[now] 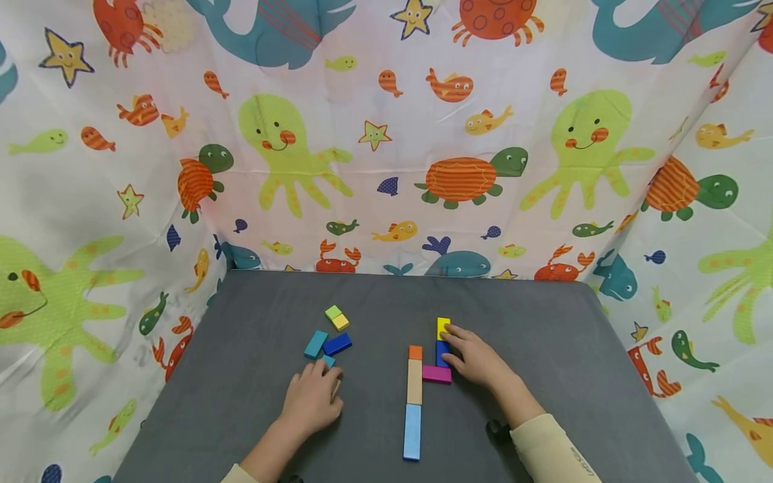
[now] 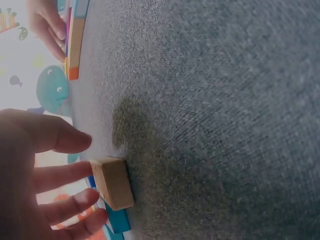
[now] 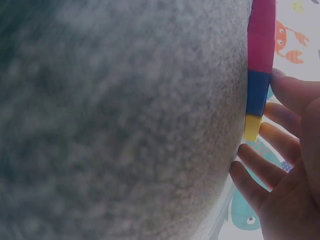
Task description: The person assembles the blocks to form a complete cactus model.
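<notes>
My left hand [image 1: 311, 399] hovers low at the left group of blocks. Its fingers touch a plain wooden block [image 2: 114, 183], while the thumb stands apart from it. A teal block [image 2: 118, 220] lies just beyond, partly hidden by the fingers. My right hand [image 1: 480, 360] reaches over a yellow block [image 1: 443, 325] and a dark blue block [image 1: 442, 354], fingertips resting at their right side. Those two stand end to end above a magenta block [image 1: 437, 374]. That one meets a column of orange [image 1: 415, 352], tan [image 1: 414, 382] and light blue [image 1: 412, 433] blocks.
Farther back on the left lie a green block [image 1: 333, 312], a pale yellow block [image 1: 341, 322], another teal block [image 1: 316, 344] and another dark blue block [image 1: 337, 344]. Everything lies on a grey cloth-covered table [image 1: 513, 315]. A sea-animal curtain [image 1: 374, 194] hangs behind and at both sides.
</notes>
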{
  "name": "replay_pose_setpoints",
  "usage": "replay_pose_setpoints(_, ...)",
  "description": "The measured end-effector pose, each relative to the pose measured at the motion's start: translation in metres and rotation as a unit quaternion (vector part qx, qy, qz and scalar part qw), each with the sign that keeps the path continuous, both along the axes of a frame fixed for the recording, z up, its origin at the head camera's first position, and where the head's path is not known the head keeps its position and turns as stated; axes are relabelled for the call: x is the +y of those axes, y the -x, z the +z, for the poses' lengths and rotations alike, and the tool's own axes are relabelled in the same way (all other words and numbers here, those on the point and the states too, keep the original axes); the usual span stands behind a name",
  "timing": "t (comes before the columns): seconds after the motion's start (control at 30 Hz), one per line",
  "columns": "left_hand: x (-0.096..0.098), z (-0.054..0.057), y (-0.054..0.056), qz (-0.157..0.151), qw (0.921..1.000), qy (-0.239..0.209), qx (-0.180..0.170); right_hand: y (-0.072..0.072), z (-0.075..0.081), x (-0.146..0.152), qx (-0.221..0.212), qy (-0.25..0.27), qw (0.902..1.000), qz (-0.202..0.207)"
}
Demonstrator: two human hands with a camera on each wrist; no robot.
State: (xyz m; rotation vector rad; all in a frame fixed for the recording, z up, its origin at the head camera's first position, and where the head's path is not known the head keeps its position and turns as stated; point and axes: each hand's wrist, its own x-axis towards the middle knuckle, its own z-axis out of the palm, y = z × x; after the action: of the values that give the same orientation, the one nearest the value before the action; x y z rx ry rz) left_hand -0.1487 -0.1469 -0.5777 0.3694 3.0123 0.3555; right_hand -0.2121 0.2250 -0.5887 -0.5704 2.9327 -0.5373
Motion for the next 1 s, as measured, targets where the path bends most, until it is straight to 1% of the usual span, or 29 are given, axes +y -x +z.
replay_pose_setpoints(0.1,-0.001,0.001,0.001,0.020,0.9996,0.007,-0.020,0.000,0.001,0.000,0.000,0.002,1.0000,0.001)
replay_pose_setpoints(0.2,0.000,0.003,0.001,0.041,0.9982,-0.009,-0.043,0.001,0.000,0.001,0.000,0.003,1.0000,0.002)
replay_pose_setpoints(0.27,0.002,0.004,0.001,0.045,0.9968,-0.028,-0.061,0.001,0.000,0.001,-0.001,0.005,1.0000,0.002)
replay_pose_setpoints(0.4,0.006,0.007,0.001,0.042,0.9924,-0.060,-0.099,0.000,0.000,0.001,-0.003,0.003,1.0000,0.000)
replay_pose_setpoints(0.5,0.009,0.009,0.000,0.040,0.9891,-0.072,-0.122,0.000,0.000,0.000,-0.005,0.002,1.0000,-0.003)
replay_pose_setpoints(0.57,0.009,0.010,0.000,0.035,0.9878,-0.083,-0.127,0.000,0.000,-0.001,-0.006,0.002,1.0000,-0.005)
replay_pose_setpoints(0.7,0.008,0.011,-0.001,0.007,0.9852,-0.111,-0.130,-0.001,0.000,-0.001,-0.006,0.002,0.9999,-0.009)
replay_pose_setpoints(0.77,0.007,0.011,0.000,0.000,0.9819,-0.125,-0.142,-0.001,0.000,-0.001,-0.005,0.004,1.0000,-0.007)
replay_pose_setpoints(0.8,0.007,0.011,0.000,0.002,0.9803,-0.127,-0.151,-0.001,0.000,-0.001,-0.004,0.005,1.0000,-0.007)
replay_pose_setpoints(0.9,0.008,0.010,0.002,0.023,0.9770,-0.125,-0.171,-0.001,0.000,0.000,-0.003,0.007,1.0000,-0.004)
replay_pose_setpoints(1.0,0.010,0.007,0.003,0.049,0.9767,-0.121,-0.171,0.000,-0.001,0.001,-0.003,0.009,1.0000,-0.002)
